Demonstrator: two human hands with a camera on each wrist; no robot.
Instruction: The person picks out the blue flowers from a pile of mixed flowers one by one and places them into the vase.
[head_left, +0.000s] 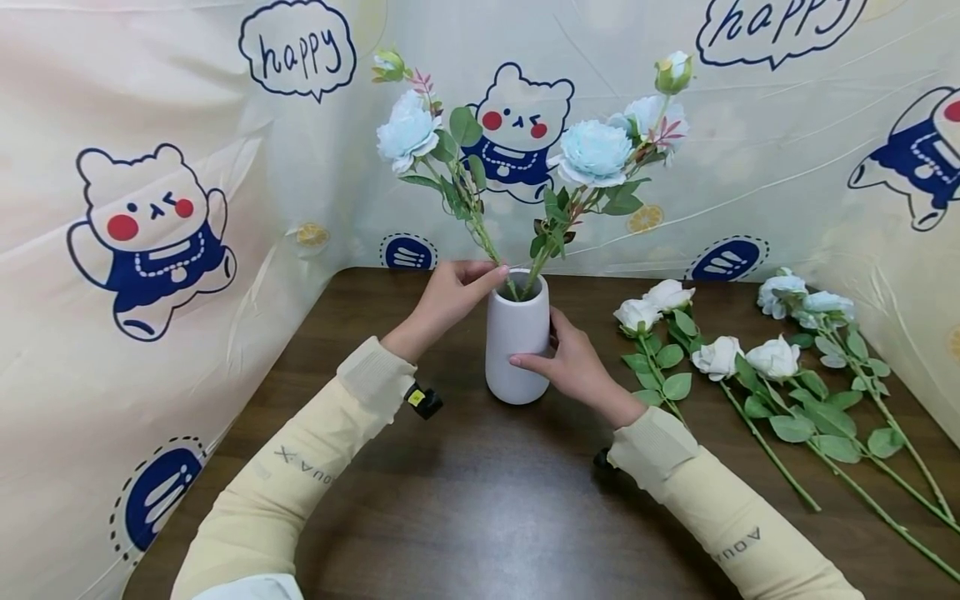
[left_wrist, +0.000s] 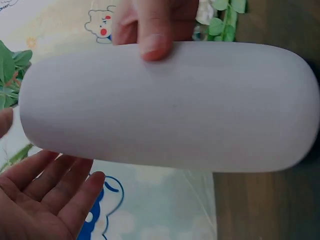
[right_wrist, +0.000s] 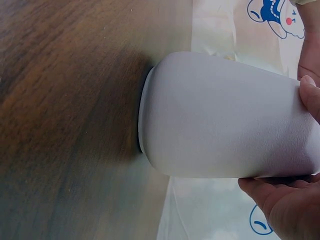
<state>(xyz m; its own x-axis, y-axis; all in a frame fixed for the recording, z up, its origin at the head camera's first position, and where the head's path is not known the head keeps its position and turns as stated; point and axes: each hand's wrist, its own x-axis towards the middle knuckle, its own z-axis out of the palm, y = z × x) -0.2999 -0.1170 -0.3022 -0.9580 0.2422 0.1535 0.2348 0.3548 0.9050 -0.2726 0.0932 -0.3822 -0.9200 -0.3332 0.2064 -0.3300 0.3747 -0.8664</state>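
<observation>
A white vase (head_left: 517,350) stands upright on the dark wooden table. My right hand (head_left: 573,358) holds its right side, the thumb across the front; in the left wrist view that thumb (left_wrist: 156,47) lies on the vase wall. At the rim's left side is my left hand (head_left: 453,296), its thumb beside a flower stem. Those left fingers (left_wrist: 75,195) look straight and loosely spread against the vase in the left wrist view. Two light-blue artificial peony sprays stand in the vase, a left one (head_left: 408,133) leaning left and a right one (head_left: 596,154) leaning right.
To the right on the table lie white artificial roses (head_left: 774,358) with long leafy stems, and another light-blue flower spray (head_left: 825,308) farther right. A cartoon-printed curtain (head_left: 315,192) hangs behind and to the left of the table (head_left: 480,508).
</observation>
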